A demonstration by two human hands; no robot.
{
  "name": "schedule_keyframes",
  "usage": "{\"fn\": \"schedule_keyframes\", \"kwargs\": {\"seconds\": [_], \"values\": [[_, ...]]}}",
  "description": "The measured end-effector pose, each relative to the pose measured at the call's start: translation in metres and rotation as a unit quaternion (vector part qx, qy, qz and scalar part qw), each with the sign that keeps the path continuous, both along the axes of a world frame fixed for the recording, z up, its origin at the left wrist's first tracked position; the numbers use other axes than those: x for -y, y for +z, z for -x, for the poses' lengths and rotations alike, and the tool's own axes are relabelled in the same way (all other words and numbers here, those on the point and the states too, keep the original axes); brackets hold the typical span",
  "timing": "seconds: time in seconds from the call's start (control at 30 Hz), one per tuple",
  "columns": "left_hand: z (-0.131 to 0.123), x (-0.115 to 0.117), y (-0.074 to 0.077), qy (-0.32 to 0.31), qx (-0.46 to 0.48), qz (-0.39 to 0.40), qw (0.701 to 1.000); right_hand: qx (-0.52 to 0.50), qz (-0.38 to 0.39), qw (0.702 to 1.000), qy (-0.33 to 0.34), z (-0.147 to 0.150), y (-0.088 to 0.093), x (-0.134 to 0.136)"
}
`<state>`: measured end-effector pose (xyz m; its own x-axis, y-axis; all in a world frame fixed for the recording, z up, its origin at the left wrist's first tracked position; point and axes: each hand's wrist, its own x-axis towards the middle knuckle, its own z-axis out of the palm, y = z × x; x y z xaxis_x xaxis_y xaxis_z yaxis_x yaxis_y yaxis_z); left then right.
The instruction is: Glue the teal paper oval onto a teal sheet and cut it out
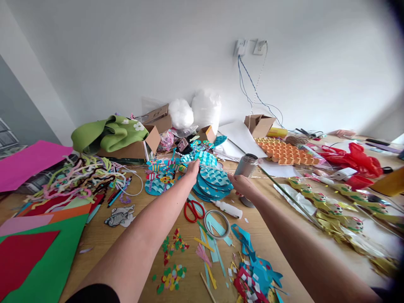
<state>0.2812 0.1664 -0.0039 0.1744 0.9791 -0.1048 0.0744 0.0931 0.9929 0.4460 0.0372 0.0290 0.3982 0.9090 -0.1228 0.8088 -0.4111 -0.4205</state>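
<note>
As two hands reached over the table [97, 237], blue discs [214, 182] lay between them

The discs, wave-patterned and stacked unevenly, were in the middle of the table. At their left edge was the left hand [192, 170], its fingers close together; I could not tell whether they pinched anything. Across the stack, the right hand [243, 185] was beside a grey open-topped bottle [248, 164], its fingers curled in, and I could not tell whether they gripped it or something thinner.

Just nearer than the stack were red-handled scissors [193, 205], a white squeeze bottle [227, 209] and a tape roll [205, 225], the last resting over pale blue paper strips [215, 249]. Small coloured paper dots [173, 276] lay in a loose pile nearer still, right of the left forearm. Fuzzy craft stems [78, 181] sprawled on the left, below green felt [124, 134] draped over a box. Farther right, beyond the bottle, stood an orange egg tray [285, 152], with small yellow figures [320, 198] laid out nearer in a row
</note>
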Motion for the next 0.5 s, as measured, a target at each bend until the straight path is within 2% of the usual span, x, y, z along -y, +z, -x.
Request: {"fn": "schedule_keyframes", "kwargs": {"seconds": [0.13,0.27,0.5], "values": [[-0.001,0.000,0.005,0.002,0.071,0.026,0.997,0.069,-0.004,0.997,0.023,0.001,-0.001,-0.002],[0.001,0.001,0.010,-0.027,0.124,0.042,0.991,0.123,-0.007,0.991,0.045,0.002,-0.005,-0.006],[-0.007,-0.012,0.014,-0.066,0.141,0.044,0.987,0.163,-0.011,0.984,0.071,0.001,-0.010,-0.007]]}}
